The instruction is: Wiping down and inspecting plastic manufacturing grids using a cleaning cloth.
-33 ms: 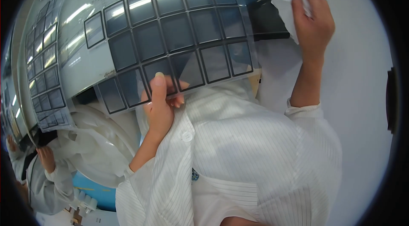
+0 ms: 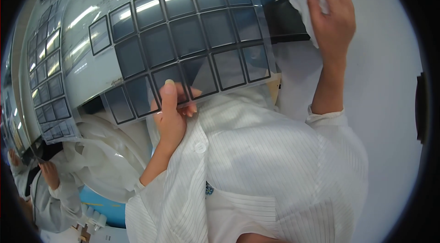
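A clear plastic sheet (image 2: pixel 191 34) carries rows of dark-framed rectangular panes and spans the upper middle, with lamp streaks reflected across it. My left hand (image 2: pixel 172 121) pinches its near edge, the thumb lying on top and the other fingers beneath, seen through the plastic. At the upper right, my right hand (image 2: pixel 338 25) is closed on a crumpled white wipe (image 2: pixel 301 7), part of which hangs out from its fingers. That hand is raised beyond the sheet's right edge and does not touch the sheet.
Another paned sheet (image 2: pixel 49 69) stands at the left. A round white bin with a pale liner (image 2: pixel 112 151) is below it. A dark flat object (image 2: pixel 286 21) lies between the sheet and my right hand. At lower left is a co-worker's hand (image 2: pixel 49 174).
My right hand has shifted slightly up and to the left with the white wipe. The sheet and my left hand have barely moved. The co-worker's hand has moved slightly down.
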A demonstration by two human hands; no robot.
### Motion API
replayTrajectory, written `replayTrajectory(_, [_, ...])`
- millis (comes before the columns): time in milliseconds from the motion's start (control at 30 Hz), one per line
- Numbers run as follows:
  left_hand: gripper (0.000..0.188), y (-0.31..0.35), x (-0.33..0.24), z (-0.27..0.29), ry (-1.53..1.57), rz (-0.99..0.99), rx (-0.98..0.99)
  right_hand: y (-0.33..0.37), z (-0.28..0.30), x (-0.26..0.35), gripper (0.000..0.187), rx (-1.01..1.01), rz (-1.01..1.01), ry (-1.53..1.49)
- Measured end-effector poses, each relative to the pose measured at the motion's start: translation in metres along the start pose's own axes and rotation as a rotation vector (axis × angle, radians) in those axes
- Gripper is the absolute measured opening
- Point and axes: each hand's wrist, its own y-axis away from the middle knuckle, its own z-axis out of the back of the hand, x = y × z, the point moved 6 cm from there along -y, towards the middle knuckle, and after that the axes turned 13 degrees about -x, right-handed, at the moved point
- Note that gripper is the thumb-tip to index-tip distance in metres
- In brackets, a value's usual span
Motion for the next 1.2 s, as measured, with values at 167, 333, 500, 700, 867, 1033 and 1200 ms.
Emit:
replayTrajectory(167, [0.055,-0.003,0.001,0.004,0.035,-0.011,-0.051,0.008,-0.011,0.031,0.028,0.062,-0.04,-0.247])
replayTrajectory(333, [0.059,-0.002,-0.011,-0.005,-0.087,-0.004,-0.077,0.023,-0.011,0.089,0.046,0.308,0.085,-0.642])
replayTrajectory(500, [0.064,-0.014,-0.023,-0.014,-0.188,0.017,-0.029,0.049,-0.028,0.141,0.067,0.553,0.248,-0.744])
replayTrajectory(700, [0.037,0.012,-0.019,-0.017,-0.505,0.061,0.453,0.051,-0.033,0.139,0.06,0.469,0.252,-0.721])
replayTrajectory(867, [0.015,0.024,-0.072,-0.017,-0.525,-0.161,0.454,0.043,-0.033,0.142,0.059,0.443,0.266,-0.746])
replayTrajectory(1033, [0.007,0.009,-0.102,0.007,-0.426,-0.578,0.013,0.046,-0.034,0.144,0.047,0.431,0.348,-0.62])
replayTrajectory(1200, [0.011,-0.009,-0.133,0.047,-0.594,-0.916,-0.528,0.04,-0.029,0.142,0.037,0.381,0.285,-0.622])
